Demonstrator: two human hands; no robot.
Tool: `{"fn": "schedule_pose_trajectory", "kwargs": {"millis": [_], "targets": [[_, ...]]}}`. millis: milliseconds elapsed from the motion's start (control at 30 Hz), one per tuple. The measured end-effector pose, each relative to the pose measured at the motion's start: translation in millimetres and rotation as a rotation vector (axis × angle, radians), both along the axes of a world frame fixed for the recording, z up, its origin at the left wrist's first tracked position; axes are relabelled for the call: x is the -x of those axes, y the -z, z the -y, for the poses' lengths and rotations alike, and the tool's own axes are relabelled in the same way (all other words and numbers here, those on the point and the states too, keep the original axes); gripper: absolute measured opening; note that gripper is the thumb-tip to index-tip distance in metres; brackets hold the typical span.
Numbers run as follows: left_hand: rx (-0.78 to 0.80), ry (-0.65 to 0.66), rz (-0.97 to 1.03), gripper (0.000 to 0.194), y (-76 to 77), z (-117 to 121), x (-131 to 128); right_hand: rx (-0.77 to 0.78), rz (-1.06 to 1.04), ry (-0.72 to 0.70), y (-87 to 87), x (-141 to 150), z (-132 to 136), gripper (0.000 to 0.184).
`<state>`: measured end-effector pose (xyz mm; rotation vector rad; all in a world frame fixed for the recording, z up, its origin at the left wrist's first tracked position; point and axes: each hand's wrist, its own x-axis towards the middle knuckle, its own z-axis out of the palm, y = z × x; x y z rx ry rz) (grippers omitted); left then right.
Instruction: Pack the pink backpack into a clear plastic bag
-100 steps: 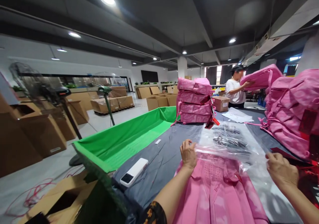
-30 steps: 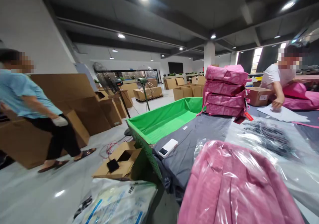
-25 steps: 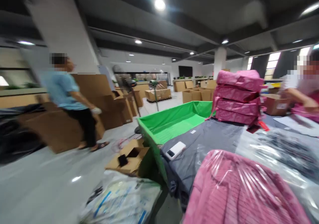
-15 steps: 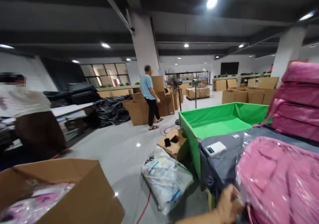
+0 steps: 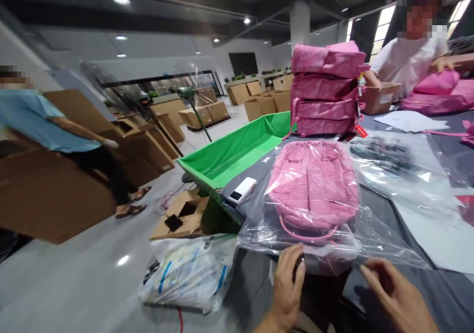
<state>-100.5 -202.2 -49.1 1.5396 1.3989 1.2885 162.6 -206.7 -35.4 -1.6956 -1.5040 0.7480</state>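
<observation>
Pink backpack [image 5: 314, 185] sits in its clear plastic bag [image 5: 370, 234] on the grey table [image 5: 437, 293] – left hand [image 5: 287, 286] pinching the near bag edge, right hand [image 5: 398, 296] open, fingers loosely spread, just beside it.

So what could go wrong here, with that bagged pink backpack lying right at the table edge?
The clear plastic bag overhangs the table edge, so the pink backpack might slide out of the open end or off toward the floor. The left hand and right hand are only at the bag's loose film, which may slip or tear. The white phone also lies near that edge and could get knocked off.
</observation>
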Motion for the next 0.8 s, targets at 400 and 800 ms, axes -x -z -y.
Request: {"fn": "schedule_pose_trajectory", "kwargs": {"millis": [400, 800], "targets": [[0.358, 0.17, 0.247, 0.071, 28.8, 0.2, -35.7, 0.114, 0.052, 0.008, -22.6, 20.8, -71.7, 0.064], [0.231, 0.411, -0.083, 0.037, -8.1, -18.8, -68.6, -0.056, 0.125, 0.04, -23.2, 4.6, -2.5, 0.055]]}}
